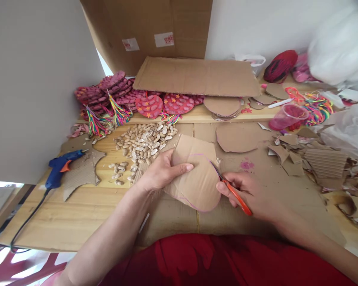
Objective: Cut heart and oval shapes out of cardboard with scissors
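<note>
Between my hands is a piece of brown cardboard (197,178) with a curved purple line drawn on it. My left hand (164,171) grips its left side, thumb on top and fingers underneath. My right hand (244,192) is closed round the orange-handled scissors (237,198), whose blades meet the cardboard's right edge at the purple line. Just behind the held piece lies a flat rounded cardboard piece (238,137). A pile of peanut shells (146,141) sits behind my left hand.
A blue glue gun (58,167) with a cord rests at the left. Decorated red discs (179,104) with bright tassels line the back, beside a large cardboard sheet (197,75). Cardboard scraps (325,163), a pink cup (288,117) and plastic bags are at the right.
</note>
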A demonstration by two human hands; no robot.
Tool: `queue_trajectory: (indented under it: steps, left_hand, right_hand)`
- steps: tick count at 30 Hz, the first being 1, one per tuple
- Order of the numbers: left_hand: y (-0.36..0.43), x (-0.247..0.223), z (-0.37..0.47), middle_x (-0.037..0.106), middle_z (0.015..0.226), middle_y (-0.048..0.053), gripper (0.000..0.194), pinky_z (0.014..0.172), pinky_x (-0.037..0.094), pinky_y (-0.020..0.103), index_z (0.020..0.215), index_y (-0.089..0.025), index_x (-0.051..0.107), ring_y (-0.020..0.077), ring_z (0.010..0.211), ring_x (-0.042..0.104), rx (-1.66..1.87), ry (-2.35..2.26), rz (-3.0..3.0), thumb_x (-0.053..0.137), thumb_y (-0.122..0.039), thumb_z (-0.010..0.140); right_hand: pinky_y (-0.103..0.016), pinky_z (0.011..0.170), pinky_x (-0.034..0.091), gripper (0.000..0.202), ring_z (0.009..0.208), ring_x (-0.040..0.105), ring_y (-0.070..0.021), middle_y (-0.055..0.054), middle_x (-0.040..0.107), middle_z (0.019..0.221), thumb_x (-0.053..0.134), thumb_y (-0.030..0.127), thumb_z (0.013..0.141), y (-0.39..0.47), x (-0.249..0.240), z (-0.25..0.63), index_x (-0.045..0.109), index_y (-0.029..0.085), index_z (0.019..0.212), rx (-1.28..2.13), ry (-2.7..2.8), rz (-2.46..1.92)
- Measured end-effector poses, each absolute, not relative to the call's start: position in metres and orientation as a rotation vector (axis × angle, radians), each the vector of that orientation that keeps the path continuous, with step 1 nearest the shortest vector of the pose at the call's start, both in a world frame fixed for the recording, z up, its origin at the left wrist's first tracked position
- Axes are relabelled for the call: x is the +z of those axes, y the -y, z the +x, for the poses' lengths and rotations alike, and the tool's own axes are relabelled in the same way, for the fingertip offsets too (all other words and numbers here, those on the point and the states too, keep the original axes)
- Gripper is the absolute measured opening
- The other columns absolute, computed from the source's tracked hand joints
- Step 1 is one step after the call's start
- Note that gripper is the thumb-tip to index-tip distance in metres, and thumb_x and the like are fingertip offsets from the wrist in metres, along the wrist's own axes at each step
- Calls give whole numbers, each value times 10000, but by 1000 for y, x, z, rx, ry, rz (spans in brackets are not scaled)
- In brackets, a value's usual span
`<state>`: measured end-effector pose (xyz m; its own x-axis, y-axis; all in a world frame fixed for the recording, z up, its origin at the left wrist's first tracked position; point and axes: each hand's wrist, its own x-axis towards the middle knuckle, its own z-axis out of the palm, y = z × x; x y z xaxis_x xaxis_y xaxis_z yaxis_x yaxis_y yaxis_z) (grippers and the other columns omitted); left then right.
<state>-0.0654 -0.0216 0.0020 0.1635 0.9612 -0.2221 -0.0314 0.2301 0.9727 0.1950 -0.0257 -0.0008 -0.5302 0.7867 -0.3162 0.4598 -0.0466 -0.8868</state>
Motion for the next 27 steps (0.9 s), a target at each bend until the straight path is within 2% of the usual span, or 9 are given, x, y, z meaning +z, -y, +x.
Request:
queue_trajectory:
  steps: [5,10,14,19,23,27]
  left_hand:
    - [22,10,-63,751,854,66,342,598,509,296,917,-167,724,237,734,671,870,-1248,1240,847,-384,683]
    - [22,13,-61,720,766,43,313,547,473,276,849,-168,698,206,647,635,896,-1214,1175,856,-369,669]
    - [23,13,-60,729,833,43,379,586,493,271,941,-155,677,200,703,652,866,-1198,1158,846,-382,688]
    - [22,11,-66,736,939,61,472,661,529,290,1037,-137,632,206,785,675,804,-1195,1165,815,-435,721]
    - [21,8,-69,735,1073,106,503,763,550,338,1084,-127,642,254,923,691,774,-1169,1215,806,-448,732]
    - [22,7,-66,738,1062,92,509,761,551,342,1095,-139,644,254,928,690,720,-1136,1211,798,-472,743]
  right_hand:
    - [-247,479,309,474,514,437,-113,36,479,562,539,590,945,32,-5,197,434,219,669,1775,1824,-1296]
    - [-253,470,286,521,493,417,-108,30,480,534,492,626,955,30,-1,197,437,216,638,1653,1940,-1297]
    - [-257,451,232,544,463,376,-101,44,420,503,488,651,938,28,5,195,397,221,617,1554,1999,-1325]
    - [-253,459,246,535,468,392,-102,42,428,504,541,642,906,29,8,190,424,217,603,1511,1989,-1404]
    - [-252,460,260,507,472,407,-106,44,453,510,606,631,870,30,4,189,441,218,626,1607,1933,-1399]
    - [-252,460,265,485,480,407,-104,45,467,524,614,609,883,32,0,192,452,216,650,1744,1834,-1365]
